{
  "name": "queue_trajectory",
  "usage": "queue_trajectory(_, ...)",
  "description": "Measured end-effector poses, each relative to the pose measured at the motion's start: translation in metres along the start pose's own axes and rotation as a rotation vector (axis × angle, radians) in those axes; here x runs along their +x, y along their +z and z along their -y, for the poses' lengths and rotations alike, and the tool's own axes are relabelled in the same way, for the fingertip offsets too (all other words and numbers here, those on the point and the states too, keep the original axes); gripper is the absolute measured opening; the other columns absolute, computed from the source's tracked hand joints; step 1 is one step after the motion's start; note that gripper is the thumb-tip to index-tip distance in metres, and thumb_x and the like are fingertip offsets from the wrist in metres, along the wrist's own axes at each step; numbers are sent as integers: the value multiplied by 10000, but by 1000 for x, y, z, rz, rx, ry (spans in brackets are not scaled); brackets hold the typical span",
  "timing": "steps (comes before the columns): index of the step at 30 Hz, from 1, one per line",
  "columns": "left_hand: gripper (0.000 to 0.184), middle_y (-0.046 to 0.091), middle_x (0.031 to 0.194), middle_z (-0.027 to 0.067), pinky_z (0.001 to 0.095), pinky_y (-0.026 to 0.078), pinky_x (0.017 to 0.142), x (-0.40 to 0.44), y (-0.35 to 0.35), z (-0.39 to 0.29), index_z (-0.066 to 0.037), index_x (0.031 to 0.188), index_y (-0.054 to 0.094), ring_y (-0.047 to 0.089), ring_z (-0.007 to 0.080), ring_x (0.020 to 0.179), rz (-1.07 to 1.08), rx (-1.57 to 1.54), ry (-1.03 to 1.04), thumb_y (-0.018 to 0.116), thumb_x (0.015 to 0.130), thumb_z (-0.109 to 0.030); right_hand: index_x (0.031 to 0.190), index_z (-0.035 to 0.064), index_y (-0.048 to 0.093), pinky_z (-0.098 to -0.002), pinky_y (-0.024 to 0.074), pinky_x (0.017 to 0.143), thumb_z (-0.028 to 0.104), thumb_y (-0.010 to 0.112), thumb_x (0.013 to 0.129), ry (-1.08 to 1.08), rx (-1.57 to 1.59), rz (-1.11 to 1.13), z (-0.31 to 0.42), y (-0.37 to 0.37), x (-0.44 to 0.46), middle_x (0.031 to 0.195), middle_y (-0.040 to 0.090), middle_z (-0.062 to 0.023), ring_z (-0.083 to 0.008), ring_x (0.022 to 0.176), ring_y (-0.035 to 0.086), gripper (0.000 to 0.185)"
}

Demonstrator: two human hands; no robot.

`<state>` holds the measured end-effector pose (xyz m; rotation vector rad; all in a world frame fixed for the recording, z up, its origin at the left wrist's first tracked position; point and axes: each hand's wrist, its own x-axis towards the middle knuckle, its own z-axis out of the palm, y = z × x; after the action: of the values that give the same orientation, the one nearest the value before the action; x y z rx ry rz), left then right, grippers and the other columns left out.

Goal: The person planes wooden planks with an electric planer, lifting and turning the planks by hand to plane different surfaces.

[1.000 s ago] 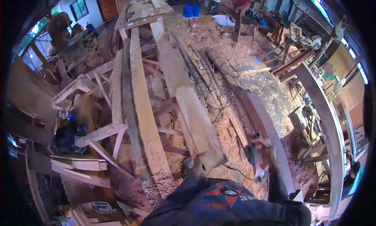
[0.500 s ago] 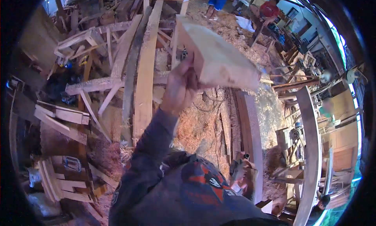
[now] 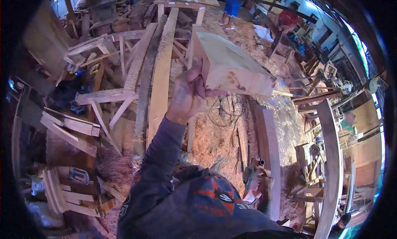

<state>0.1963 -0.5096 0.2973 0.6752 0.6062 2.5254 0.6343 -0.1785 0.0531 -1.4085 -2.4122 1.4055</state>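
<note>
My left hand [image 3: 187,94] is raised at arm's length, closed on the left edge of a thick, pale wooden board [image 3: 233,63]. One finger stretches along the board's near lower edge. Darker knot-like spots mark its near face, and the board is tilted in the air. Low on the right, close to my body, my right hand [image 3: 257,184] is wrapped round a dark hand tool [image 3: 249,175] with a round black end. Its kind is unclear, as the hand hides much of it. Beside that hand runs a long wooden beam [image 3: 271,156].
Long planks [image 3: 163,73] on trestles stretch away at left. Wood shavings [image 3: 213,135] and a looped cord cover the floor. Stacked wood pieces [image 3: 76,193] lie lower left, and a long upright-looking plank [image 3: 331,164] stands right. A person in red [image 3: 288,19] sits far back.
The board in my left hand has tilted slightly, showing more of its near face. A finger now reaches along its lower edge. The view has shifted a little; my right hand stays low.
</note>
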Motion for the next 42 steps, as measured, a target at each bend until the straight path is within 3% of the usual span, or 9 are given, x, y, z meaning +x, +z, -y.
queue_trajectory(12, 540, 529, 1422, 124, 585, 528, 962, 6, 0, -8, -56, 1469, 392, 532, 304, 1298, 6, 154, -10, 424, 1022, -357, 1123, 131, 740, -302, 508, 611, 13, 662, 788, -17, 51, -20, -2, 8, 18, 838, 692, 4, -138, 678, 619, 364)
queue_trajectory(18, 527, 571, 1362, 168, 534, 528, 971, 4, -8, -10, -11, 1403, 466, 572, 324, 1242, 269, -273, -29, 434, 986, -331, 1112, 146, 752, -307, 511, 589, 5, 668, 774, -216, 92, 42, -7, 12, 37, 807, 693, 10, -140, 646, 619, 376)
queue_trajectory(19, 524, 586, 1340, 178, 524, 528, 971, 5, -8, -10, 2, 1388, 478, 583, 329, 1226, 342, -393, -48, 442, 976, -320, 1063, 184, 774, -311, 493, 535, 26, 678, 775, -14, 282, -118, 7, 19, 19, 790, 664, 35, -98, 603, 586, 342)
queue_trajectory(21, 438, 624, 1239, 145, 470, 571, 859, 1, -3, -13, -17, 1253, 573, 614, 273, 1141, -100, 5, 14, 512, 934, -311, 1067, 161, 770, -290, 495, 549, -26, 661, 764, 71, 148, -163, 25, 18, 12, 802, 667, 29, -95, 624, 585, 372)
queue_trajectory(25, 400, 637, 1164, 111, 486, 505, 1007, -2, -23, -24, -48, 1216, 598, 614, 263, 1115, 44, -64, 4, 574, 922, -318, 1015, 159, 772, -278, 513, 604, 40, 676, 795, 59, 113, -179, 40, 16, 5, 848, 690, 24, -113, 696, 637, 268)
queue_trajectory(26, 457, 664, 1075, 155, 483, 536, 903, -1, -39, -26, 8, 1183, 595, 643, 290, 1019, -48, -252, 3, 548, 933, -371, 1002, 160, 771, -278, 519, 621, 46, 652, 810, 226, 131, -124, 53, 13, -1, 875, 696, 9, -114, 704, 647, 253)
queue_trajectory(29, 402, 670, 1036, 98, 446, 553, 858, -1, -12, -34, -34, 1112, 628, 648, 242, 957, -380, 29, 125, 577, 930, -389, 991, 103, 739, -294, 498, 575, 80, 668, 794, 8, 443, -123, 27, 15, 1, 882, 685, -5, -124, 692, 629, 211)
queue_trajectory(35, 329, 690, 999, 34, 452, 554, 919, 4, -36, -76, -85, 1073, 645, 675, 190, 898, -195, -11, 99, 610, 938, -382, 911, 20, 699, -302, 427, 515, 23, 659, 771, 84, 300, -193, 36, 17, -11, 722, 614, -26, -132, 602, 572, 146)
queue_trajectory(42, 578, 593, 1355, 91, 514, 514, 1010, 0, -79, -132, -76, 1382, 517, 615, 281, 1182, -211, 102, 36, 643, 928, -409, 859, 10, 683, -322, 430, 485, 78, 717, 736, 32, 339, -247, -20, 29, 5, 689, 632, -64, -152, 536, 574, 144)
